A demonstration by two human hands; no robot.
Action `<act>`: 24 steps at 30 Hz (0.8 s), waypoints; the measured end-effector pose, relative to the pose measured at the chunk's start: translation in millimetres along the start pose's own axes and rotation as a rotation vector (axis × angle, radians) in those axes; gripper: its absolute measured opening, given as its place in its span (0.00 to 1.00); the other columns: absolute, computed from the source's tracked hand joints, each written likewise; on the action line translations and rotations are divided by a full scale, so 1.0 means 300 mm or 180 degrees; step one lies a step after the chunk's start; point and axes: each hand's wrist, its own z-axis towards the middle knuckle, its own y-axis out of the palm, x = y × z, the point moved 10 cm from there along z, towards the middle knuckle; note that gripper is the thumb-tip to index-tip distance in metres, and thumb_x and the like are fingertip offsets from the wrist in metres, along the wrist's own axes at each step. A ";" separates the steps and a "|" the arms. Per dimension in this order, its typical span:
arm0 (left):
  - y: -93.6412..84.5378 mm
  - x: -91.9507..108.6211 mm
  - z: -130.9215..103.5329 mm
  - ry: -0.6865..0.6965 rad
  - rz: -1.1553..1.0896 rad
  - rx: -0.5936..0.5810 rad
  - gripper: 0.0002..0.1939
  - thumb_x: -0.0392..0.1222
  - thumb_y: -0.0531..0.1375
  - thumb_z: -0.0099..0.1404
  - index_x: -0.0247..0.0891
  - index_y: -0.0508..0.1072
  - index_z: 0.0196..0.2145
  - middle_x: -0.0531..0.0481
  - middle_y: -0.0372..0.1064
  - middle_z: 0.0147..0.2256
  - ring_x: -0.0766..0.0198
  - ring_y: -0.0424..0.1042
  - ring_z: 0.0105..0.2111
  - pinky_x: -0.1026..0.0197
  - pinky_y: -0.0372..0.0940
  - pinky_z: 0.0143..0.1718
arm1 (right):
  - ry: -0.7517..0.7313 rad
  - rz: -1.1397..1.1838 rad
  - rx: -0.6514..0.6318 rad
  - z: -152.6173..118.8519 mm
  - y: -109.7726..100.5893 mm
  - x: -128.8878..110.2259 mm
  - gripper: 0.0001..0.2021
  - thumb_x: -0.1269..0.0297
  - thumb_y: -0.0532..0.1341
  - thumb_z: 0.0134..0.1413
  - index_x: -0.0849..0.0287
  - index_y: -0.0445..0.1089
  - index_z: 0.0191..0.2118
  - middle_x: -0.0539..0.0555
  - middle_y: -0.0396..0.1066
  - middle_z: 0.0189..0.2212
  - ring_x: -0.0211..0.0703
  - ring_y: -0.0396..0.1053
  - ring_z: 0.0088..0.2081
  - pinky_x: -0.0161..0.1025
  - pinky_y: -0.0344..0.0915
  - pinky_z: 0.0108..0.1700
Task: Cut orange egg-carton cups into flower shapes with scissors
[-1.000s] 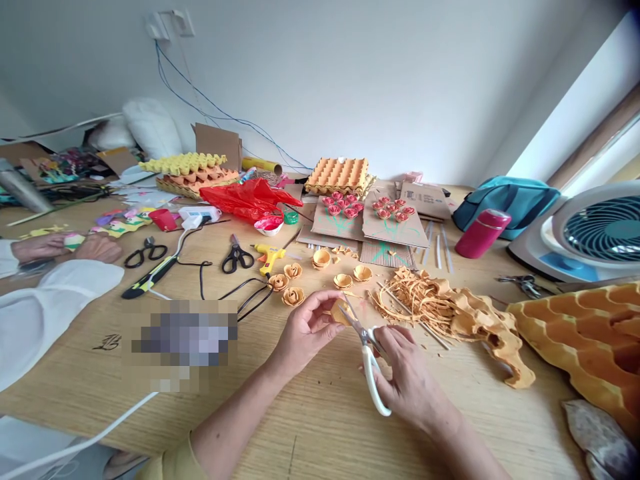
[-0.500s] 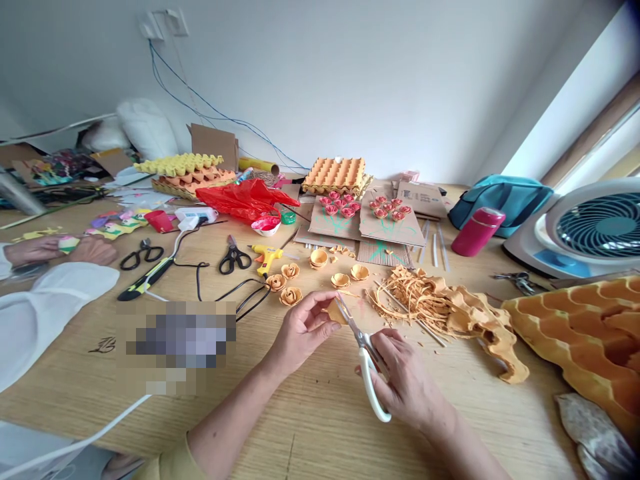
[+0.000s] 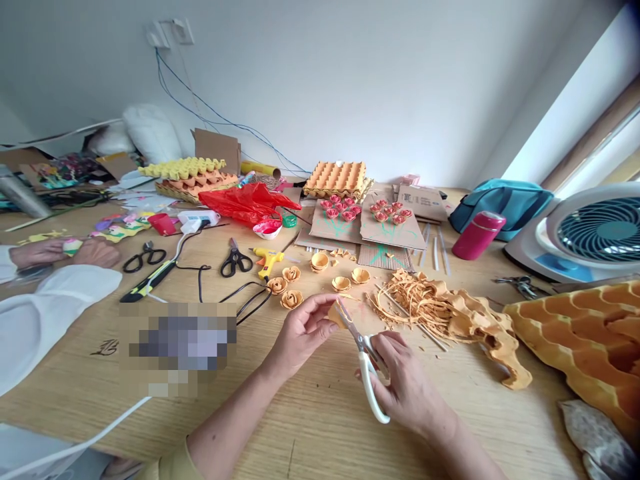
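Between the thumb and fingers of my left hand point(image 3: 305, 328) is a small orange egg-carton piece point(image 3: 339, 316). White-handled scissors point(image 3: 369, 373) are gripped in my right hand point(image 3: 400, 373), and their blades lie at the upper edge of that piece. A thin strip curls beside the blades. Just beyond my hands stand several carton-paper roses point(image 3: 291, 300) and cut carton cups point(image 3: 341, 285). To the right lies a heap of thin carton trimmings point(image 3: 410, 300), touching a torn carton strip point(image 3: 485, 320).
A yellow glue gun point(image 3: 268, 261) and black scissors point(image 3: 235, 259) lie beyond my left hand. Cardboard sheets with red flowers point(image 3: 393, 223) are at the back. A fan point(image 3: 600, 227), pink bottle point(image 3: 479, 235) and egg trays point(image 3: 580, 333) fill the right. Another person's hands point(image 3: 95, 253) work at far left.
The carton piece has turned slightly in my left hand, and a curl of strip now shows by the blades. The whole view has shifted a little.
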 end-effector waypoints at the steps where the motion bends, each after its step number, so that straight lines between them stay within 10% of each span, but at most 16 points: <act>1: 0.000 -0.006 0.000 -0.0012 0.0027 0.0006 0.20 0.38 0.68 0.60 0.40 0.74 0.50 0.44 0.74 0.50 0.56 0.73 0.51 0.57 0.68 0.54 | 0.0002 -0.0027 0.0004 0.002 -0.002 0.000 0.11 0.62 0.58 0.63 0.54 0.54 0.31 0.50 0.63 0.27 0.46 0.62 0.32 0.44 0.60 0.39; 24: 0.000 0.018 0.008 0.0191 0.0124 0.0019 0.18 0.36 0.68 0.60 0.40 0.75 0.49 0.46 0.75 0.47 0.59 0.74 0.49 0.59 0.69 0.53 | 0.0101 0.0011 0.0101 -0.005 -0.001 0.024 0.13 0.62 0.53 0.67 0.53 0.53 0.29 0.48 0.62 0.23 0.43 0.61 0.28 0.38 0.57 0.31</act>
